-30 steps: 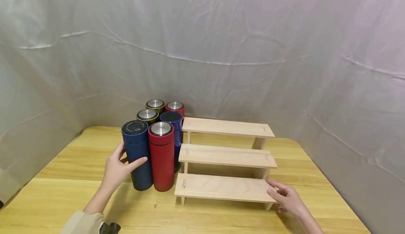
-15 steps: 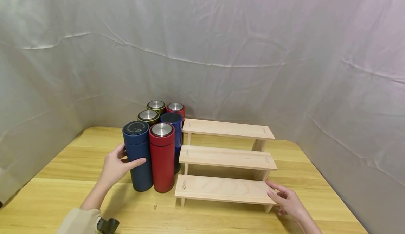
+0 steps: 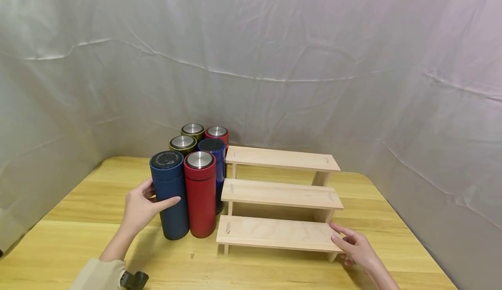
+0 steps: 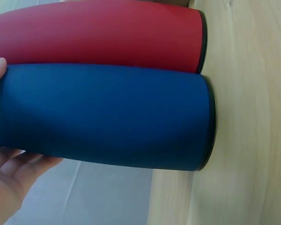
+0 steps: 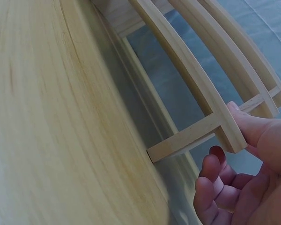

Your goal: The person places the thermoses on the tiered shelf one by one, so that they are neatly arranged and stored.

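Note:
In the head view my left hand (image 3: 139, 211) grips a dark blue thermos flask (image 3: 174, 222), thumb across the front and fingers round its far left side. The flask stands close beside a red thermos flask (image 3: 201, 207) with a steel-topped lid. In the left wrist view the blue flask's body (image 4: 103, 117) lies along the red one (image 4: 98, 37), its black base right at the tabletop. My right hand (image 3: 358, 250) holds the right end of the lowest board of a three-step wooden display rack (image 3: 278, 233); the right wrist view shows the thumb (image 5: 246, 122) on the board and curled fingers beneath.
Behind the front pair stand a glossy blue flask (image 3: 219, 163), two flasks with olive-gold rims, one of them a flask (image 3: 183, 142) nearer me, and another red flask (image 3: 217, 132). Grey cloth (image 3: 251, 63) hangs round the wooden table (image 3: 86, 220).
The dark blue flask has shifted slightly toward me and to the left in my left hand. My right hand stays on the rack, which has not visibly moved.

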`<state>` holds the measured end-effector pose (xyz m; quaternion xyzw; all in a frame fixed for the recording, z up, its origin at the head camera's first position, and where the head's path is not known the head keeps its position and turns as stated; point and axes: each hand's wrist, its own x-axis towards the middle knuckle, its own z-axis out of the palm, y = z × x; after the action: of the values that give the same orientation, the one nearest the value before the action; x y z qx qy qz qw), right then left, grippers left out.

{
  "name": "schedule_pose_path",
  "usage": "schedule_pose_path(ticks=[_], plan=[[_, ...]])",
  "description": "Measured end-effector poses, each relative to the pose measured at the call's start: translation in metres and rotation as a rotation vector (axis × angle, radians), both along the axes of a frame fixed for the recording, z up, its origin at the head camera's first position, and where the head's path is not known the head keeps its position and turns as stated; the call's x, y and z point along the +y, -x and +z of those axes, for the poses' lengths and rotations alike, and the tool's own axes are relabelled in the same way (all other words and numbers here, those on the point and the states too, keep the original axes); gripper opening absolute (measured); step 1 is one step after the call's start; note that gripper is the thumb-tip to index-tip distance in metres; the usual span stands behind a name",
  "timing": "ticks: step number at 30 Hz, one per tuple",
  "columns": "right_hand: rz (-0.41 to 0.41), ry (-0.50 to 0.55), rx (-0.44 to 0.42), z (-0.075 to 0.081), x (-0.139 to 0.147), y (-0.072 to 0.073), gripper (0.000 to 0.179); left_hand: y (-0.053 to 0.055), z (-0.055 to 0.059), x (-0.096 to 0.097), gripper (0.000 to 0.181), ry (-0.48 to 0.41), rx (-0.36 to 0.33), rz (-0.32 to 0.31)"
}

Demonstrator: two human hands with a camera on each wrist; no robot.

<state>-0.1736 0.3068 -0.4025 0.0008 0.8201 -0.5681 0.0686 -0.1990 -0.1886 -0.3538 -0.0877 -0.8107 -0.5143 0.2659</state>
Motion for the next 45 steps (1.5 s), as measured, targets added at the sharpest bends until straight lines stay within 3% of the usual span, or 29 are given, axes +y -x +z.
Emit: schedule_pose_path(ticks=[2,4,9,11,13,18,21,27,37,45], plan=[[0.003,-0.014,0.009,0.0,0.0,0.0,0.037,0.0,-0.001,-0.002,0.054,-0.009,0.022,-0.013],[0.013,-0.025,0.014,0.001,-0.001,0.001,0.044,0.005,-0.011,-0.008,0.056,-0.015,0.033,-0.027],[0.048,-0.035,0.011,0.002,0.001,0.003,0.051,0.05,-0.078,-0.047,0.061,-0.053,0.102,-0.062],[0.054,-0.018,-0.001,0.002,0.002,0.003,0.047,0.059,-0.093,-0.058,0.062,-0.048,0.125,-0.067],[0.064,0.006,-0.015,0.001,0.004,0.004,0.039,0.051,-0.085,-0.056,0.062,-0.04,0.117,-0.065],[0.093,0.072,-0.045,-0.002,0.007,0.006,0.034,0.001,-0.025,-0.027,0.054,-0.03,0.109,-0.082],[0.102,0.098,-0.05,-0.004,0.009,0.006,0.034,-0.017,-0.006,-0.016,0.051,-0.027,0.104,-0.1],[0.094,0.105,-0.046,-0.007,0.01,0.006,0.035,-0.03,0.005,-0.008,0.052,-0.038,0.096,-0.135],[0.084,0.113,-0.044,-0.006,0.01,0.006,0.035,-0.042,0.021,0.008,0.062,-0.095,0.239,-0.313],[0.076,0.112,-0.041,-0.006,0.011,0.005,0.033,-0.045,0.027,0.028,0.059,-0.12,0.234,-0.458]])
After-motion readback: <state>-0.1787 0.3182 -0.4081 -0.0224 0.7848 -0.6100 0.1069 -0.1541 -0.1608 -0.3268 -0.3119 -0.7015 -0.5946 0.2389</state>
